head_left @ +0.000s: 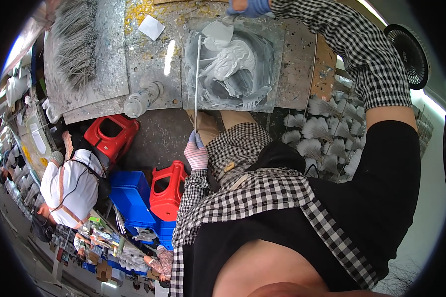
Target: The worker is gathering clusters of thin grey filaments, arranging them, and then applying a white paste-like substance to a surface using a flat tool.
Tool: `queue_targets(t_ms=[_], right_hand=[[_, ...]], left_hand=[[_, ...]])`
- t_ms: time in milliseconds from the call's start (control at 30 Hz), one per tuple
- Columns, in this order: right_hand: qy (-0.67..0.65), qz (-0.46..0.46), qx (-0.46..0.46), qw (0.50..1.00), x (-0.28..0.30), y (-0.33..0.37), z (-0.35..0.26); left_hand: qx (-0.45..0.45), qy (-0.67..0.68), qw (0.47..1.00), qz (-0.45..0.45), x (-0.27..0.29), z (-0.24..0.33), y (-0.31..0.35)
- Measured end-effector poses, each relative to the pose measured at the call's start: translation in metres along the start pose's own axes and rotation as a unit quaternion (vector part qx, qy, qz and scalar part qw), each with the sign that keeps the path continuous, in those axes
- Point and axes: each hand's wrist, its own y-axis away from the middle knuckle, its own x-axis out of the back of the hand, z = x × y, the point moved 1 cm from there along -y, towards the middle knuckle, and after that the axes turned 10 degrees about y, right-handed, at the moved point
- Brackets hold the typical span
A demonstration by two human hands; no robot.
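Observation:
My left hand, in a pink-striped glove with grey-blue fingertips, is closed round the lower end of a long thin rod. The rod stands nearly upright in view, whitish toward its far end, which is beside a mound of white paste. That paste is heaped and smeared over a glass-like sheet on the worktable. A flat pale piece rests against the paste's far side. At the top edge, beyond the sheet, is my right hand in a blue glove; the frame cuts it off, so its grip is hidden.
Thin grey bristly strands lie at the far left of the worktable. A clear bottle stands near its edge. Red stools, a blue crate and a co-worker are to the left. Grey fan-shaped pieces hang at right.

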Motion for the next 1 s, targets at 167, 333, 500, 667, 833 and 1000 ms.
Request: queue_targets(t_ms=[167, 333, 500, 667, 833, 1000], right_hand=[[-0.019, -0.006, 0.121, 0.992, 0.012, -0.024, -0.011], [0.025, -0.074, 0.026, 0.997, 0.064, -0.019, -0.079], [-0.04, -0.151, -0.086, 0.984, 0.099, 0.015, -0.124], [-0.007, -0.2, -0.18, 0.963, 0.079, 0.093, -0.123], [-0.061, -0.174, -0.248, 0.951, 0.072, 0.046, -0.147], [-0.074, -0.139, -0.24, 0.958, 0.085, 0.026, -0.176]], left_hand=[[0.025, 0.011, 1.0, -0.014, -0.005, -0.012, 0.006], [0.011, -0.001, 1.0, -0.022, 0.022, -0.026, 0.023], [0.013, -0.032, 0.998, -0.048, 0.04, -0.011, 0.015], [-0.074, -0.06, 0.994, -0.05, 0.033, -0.024, 0.003], [-0.074, -0.037, 0.996, -0.033, 0.025, -0.024, -0.007], [-0.05, -0.002, 0.998, -0.043, 0.03, -0.007, -0.017]])
